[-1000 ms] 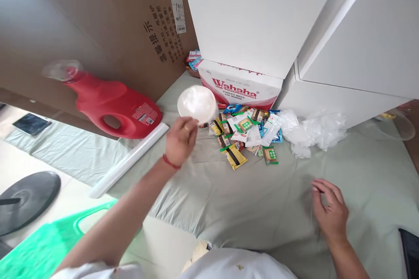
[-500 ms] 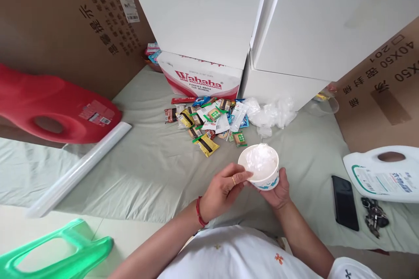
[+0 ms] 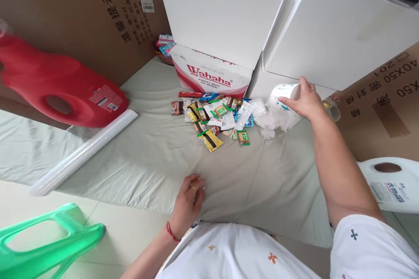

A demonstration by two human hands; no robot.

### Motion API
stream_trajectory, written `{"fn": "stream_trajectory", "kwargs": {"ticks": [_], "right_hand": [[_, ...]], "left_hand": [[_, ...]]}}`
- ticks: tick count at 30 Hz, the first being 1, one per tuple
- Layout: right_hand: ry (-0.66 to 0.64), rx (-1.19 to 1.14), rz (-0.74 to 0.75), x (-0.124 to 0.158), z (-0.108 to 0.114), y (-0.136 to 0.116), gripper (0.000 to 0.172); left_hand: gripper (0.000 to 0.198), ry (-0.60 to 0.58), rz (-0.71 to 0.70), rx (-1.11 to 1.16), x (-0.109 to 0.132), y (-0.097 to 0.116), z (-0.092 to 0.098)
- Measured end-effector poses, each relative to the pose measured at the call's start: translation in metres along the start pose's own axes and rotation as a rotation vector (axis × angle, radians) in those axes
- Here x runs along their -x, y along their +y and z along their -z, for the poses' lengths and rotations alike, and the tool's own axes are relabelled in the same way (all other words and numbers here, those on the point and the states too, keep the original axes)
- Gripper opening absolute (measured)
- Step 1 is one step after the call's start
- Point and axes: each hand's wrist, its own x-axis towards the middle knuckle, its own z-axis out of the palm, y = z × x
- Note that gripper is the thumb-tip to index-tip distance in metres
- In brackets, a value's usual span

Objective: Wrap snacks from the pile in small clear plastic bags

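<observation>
At the back right, my right hand (image 3: pixel 303 101) grips a white paper bowl (image 3: pixel 282 91) with a blue print. The bowl is tipped onto its side, just above a heap of clear plastic bags (image 3: pixel 278 117), and its inside is mostly hidden. My left hand (image 3: pixel 190 196), with a ring and a red cord bracelet, is by the front edge of the green cloth (image 3: pixel 144 161). Its fingers are loosely bent and a little apart, with nothing in them. Between and beyond the hands lies a pile of small wrapped snacks (image 3: pixel 222 113), left of the plastic bags.
A Wahaha carton (image 3: pixel 209 74) and white boxes (image 3: pixel 222 13) stand behind the snacks. At left are a red jug (image 3: pixel 75 83), a roll of clear film (image 3: pixel 88 152) and a green stool (image 3: pixel 55 239). A white detergent jug (image 3: pixel 389 183) is at right, before a brown carton (image 3: pixel 376 109).
My right hand has carried the bowl forward to the plastic bags and tipped it. My left hand has let go of the bowl and drawn back left. The phone and keys no longer show.
</observation>
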Motion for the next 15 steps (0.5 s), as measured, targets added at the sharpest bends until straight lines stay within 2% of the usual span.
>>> {"fn": "stream_trajectory", "kwargs": {"ticks": [3, 7, 9, 11, 13, 15], "right_hand": [[-0.029, 0.025, 0.044, -0.001, 0.016, -0.008, 0.111], [0.086, -0.029, 0.037, 0.005, 0.042, -0.017, 0.119], [0.069, -0.108, 0.008, 0.009, 0.047, -0.015, 0.120], [0.084, -0.231, 0.011, 0.019, 0.050, -0.006, 0.113], [0.224, -0.411, 0.050, 0.037, 0.050, 0.012, 0.105], [0.378, -0.703, 0.050, 0.065, 0.046, 0.034, 0.091]], "left_hand": [[0.017, 0.078, -0.011, -0.081, 0.010, -0.008, -0.001], [0.017, 0.085, -0.103, -0.141, 0.011, -0.006, -0.008], [0.017, 0.084, -0.133, -0.170, 0.010, -0.004, -0.010], [0.018, 0.079, -0.143, -0.178, 0.010, -0.004, -0.011], [0.018, 0.074, -0.153, -0.180, 0.010, -0.004, -0.010], [0.017, 0.078, -0.161, -0.198, 0.010, -0.004, -0.010]]}}
